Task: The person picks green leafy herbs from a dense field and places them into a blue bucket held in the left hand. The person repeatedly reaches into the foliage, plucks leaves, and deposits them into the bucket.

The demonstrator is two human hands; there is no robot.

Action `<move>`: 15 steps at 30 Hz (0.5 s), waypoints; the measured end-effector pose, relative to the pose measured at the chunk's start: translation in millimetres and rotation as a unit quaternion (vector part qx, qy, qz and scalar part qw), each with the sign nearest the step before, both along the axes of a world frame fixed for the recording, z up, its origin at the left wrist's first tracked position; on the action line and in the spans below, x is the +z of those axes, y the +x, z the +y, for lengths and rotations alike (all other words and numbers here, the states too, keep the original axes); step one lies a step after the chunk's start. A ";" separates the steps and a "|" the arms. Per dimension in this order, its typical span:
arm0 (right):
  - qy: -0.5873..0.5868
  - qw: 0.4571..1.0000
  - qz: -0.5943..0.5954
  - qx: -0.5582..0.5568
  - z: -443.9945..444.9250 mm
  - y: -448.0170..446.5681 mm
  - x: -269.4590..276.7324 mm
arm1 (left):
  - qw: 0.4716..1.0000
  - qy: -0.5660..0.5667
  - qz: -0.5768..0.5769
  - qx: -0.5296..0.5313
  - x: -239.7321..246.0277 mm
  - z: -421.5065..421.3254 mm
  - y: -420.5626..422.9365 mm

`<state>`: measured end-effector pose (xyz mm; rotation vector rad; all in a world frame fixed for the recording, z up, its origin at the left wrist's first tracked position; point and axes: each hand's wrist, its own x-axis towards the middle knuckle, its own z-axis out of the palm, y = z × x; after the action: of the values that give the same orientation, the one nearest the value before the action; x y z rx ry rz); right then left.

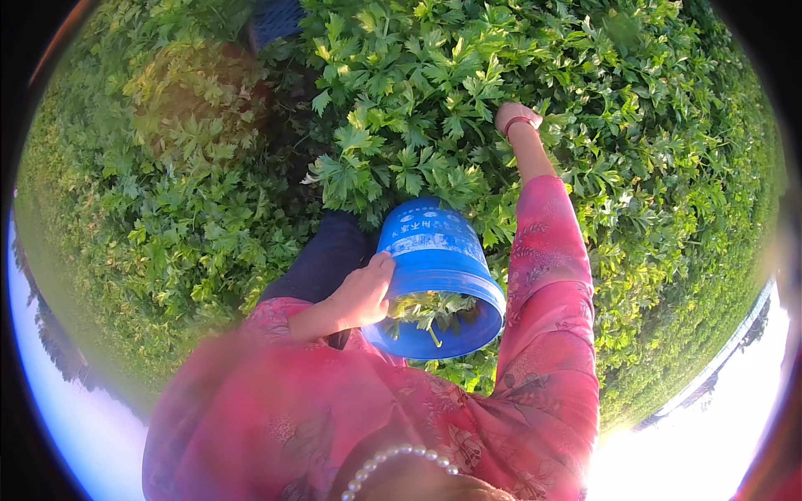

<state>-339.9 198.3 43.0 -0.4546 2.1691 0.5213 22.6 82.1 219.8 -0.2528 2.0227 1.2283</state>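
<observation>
My left hand [368,287] grips the rim of a blue plastic bucket [438,275], which lies tilted with its mouth towards my body. Cut leaves and a pale stalk [435,337] are inside it, and its outer wall bears worn white writing. My right arm is stretched out over the leafy green plants [426,100], which look like celery. At its end my right hand [517,116], with a red band at the wrist, is down among the leaves; its fingers are mostly hidden, so what it holds does not show.
Dense plants spread on all sides. A dark gap [294,138] runs between them ahead and to the left. Part of a blue object with a patterned surface [276,24] shows at the top edge. My dark trouser leg [319,257] is left of the bucket.
</observation>
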 end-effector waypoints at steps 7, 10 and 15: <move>-0.053 0.998 -0.022 -0.011 0.5 51.4 9.5 | 1.000 -0.006 -0.009 -0.012 3.3 0.4 -6.1; -0.069 0.997 0.026 -0.014 15.6 45.3 43.9 | 1.000 -0.016 -0.006 -0.018 3.1 0.6 -4.2; -0.336 0.926 0.169 -0.038 77.8 71.5 166.6 | 0.999 -0.011 -0.024 -0.042 -2.4 1.2 -7.0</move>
<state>-268.4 276.1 209.6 -0.6767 2.6681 -0.2346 15.7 83.2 217.4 -0.2031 1.9872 1.1369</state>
